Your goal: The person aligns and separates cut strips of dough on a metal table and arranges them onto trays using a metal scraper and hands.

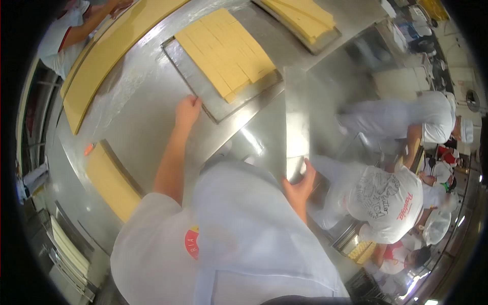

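My left hand [188, 110] is closed on the near side rim of a metal baking tray [218, 109] lying on the steel table. A slab of yellow dough [223, 51], scored into strips and pieces, covers most of the tray, leaving bare metal along the near edge. In my right hand [300, 190] is the lower end of a long, flat, shiny metal strip [297, 122], thumb on one side. The strip stands out past the tray's right corner, over the table edge; its exact kind cannot be made out.
A long dough sheet [109, 56] lies at the upper left, with a person's arm [94, 23] beyond it. Another dough block [112, 180] lies left, near an orange-handled tool [89, 149]. A second loaded tray [305, 25] sits at the top. Several co-workers stand on the right, one [381, 198] close by.
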Motion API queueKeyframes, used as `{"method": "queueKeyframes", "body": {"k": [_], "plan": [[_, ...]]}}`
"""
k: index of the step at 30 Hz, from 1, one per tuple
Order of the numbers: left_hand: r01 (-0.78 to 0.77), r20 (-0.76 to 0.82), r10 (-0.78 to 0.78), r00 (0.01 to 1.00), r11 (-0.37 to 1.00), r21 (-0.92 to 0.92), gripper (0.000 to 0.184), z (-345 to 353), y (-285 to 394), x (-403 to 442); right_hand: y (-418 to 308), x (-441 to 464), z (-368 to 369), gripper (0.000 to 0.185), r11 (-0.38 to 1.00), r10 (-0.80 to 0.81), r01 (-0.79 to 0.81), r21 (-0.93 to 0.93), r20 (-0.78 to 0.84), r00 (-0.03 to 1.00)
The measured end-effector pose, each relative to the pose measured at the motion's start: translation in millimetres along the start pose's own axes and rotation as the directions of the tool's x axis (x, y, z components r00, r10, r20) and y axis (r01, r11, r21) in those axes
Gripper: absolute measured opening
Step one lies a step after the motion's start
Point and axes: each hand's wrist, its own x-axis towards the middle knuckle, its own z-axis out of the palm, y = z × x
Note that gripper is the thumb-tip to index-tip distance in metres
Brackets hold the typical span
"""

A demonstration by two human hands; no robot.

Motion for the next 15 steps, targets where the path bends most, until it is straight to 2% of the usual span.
{"method": "queueKeyframes", "body": {"k": [3, 7, 12, 14, 15], "plan": [[0.064, 0.071, -0.061, 0.996, 0.997, -0.041, 0.040, 8.2, -2.7, -1.8, 4.7, -19.7, -0.3, 0.091, 0.996, -0.010, 0.008, -0.086, -0.026, 1.000], [-0.042, 0.023, 0.042, 0.999, 0.999, -0.016, 0.037, -11.2, -7.9, -32.9, 12.5, -39.8, -7.8, 0.086, 0.995, -0.079, 0.080, -0.053, 0.004, 0.997], [-0.128, -0.064, 0.130, 0.989, 0.991, 0.038, 0.030, -58.4, -29.3, -130.5, 31.8, -57.8, -16.0, 0.086, 0.936, -0.329, 0.343, -0.076, 0.154, 0.932], [-0.096, 0.024, 0.094, 0.995, 0.989, 0.111, 0.025, -74.1, -40.8, -183.0, 45.0, -60.9, -14.8, 0.089, 0.892, -0.429, 0.452, -0.008, 0.294, 0.854], [-0.149, 0.018, 0.148, 0.989, 0.977, 0.150, 0.022, -79.1, -49.4, -209.6, 52.3, -65.8, -10.2, 0.090, 0.856, -0.481, 0.517, -0.024, 0.335, 0.811]]}}
